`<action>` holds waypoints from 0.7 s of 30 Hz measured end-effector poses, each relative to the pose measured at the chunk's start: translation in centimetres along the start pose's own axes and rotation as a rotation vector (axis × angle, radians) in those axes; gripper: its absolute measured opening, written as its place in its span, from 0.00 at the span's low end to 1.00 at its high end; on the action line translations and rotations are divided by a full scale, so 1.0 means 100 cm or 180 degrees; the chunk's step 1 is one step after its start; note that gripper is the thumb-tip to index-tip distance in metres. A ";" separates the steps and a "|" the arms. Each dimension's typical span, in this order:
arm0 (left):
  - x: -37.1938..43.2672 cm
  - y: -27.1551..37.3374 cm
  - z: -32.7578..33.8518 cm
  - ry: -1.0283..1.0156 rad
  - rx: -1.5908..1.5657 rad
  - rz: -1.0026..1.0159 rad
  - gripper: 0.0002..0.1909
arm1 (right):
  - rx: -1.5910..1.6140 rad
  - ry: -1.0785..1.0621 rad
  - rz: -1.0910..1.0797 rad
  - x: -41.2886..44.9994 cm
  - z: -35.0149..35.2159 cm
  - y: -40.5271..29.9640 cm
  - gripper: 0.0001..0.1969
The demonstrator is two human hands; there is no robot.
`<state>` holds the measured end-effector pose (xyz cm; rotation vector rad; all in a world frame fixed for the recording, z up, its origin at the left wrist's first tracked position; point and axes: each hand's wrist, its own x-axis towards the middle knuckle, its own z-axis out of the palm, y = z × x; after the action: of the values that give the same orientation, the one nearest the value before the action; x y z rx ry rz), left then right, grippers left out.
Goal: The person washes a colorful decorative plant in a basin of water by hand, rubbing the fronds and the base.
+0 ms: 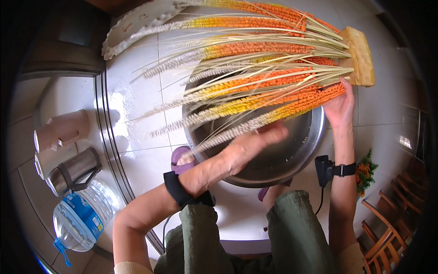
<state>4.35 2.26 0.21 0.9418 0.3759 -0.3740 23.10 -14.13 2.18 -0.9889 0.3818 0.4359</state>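
My right hand grips a pale yellow block near its lower corner, with the thumb by the stems. From the block, several artificial flower spikes, coloured orange, yellow and whitish, fan out leftward with thin dry stalks. They lie over a round metal basin on the floor; some water drops show inside it. My left hand is under the lowest spikes, above the basin, its fingers partly hidden and blurred. Whether it touches or holds a spike cannot be told.
A whitish scalloped tray lies at the upper left. Beyond a door track stand a large plastic water bottle, a metal jug and a pinkish jug. At the right are a small flowering plant and wooden chairs.
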 end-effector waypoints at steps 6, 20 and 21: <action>-0.028 0.069 0.006 -0.1396 0.1139 0.0065 0.27 | -0.0320 0.0004 -0.0030 0.025 0.011 -0.009 0.16; 0.064 0.087 -0.126 0.0711 0.4075 0.0838 0.63 | -0.0687 0.0137 0.0008 0.044 0.016 0.005 0.21; 0.059 0.087 -0.120 0.0739 0.4175 0.0869 0.61 | -0.0680 0.0222 0.0026 0.044 0.018 0.005 0.22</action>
<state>11.76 16.00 -2.81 2.3049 0.1688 -0.2295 26.81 -11.53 0.54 -1.2130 0.4079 0.4569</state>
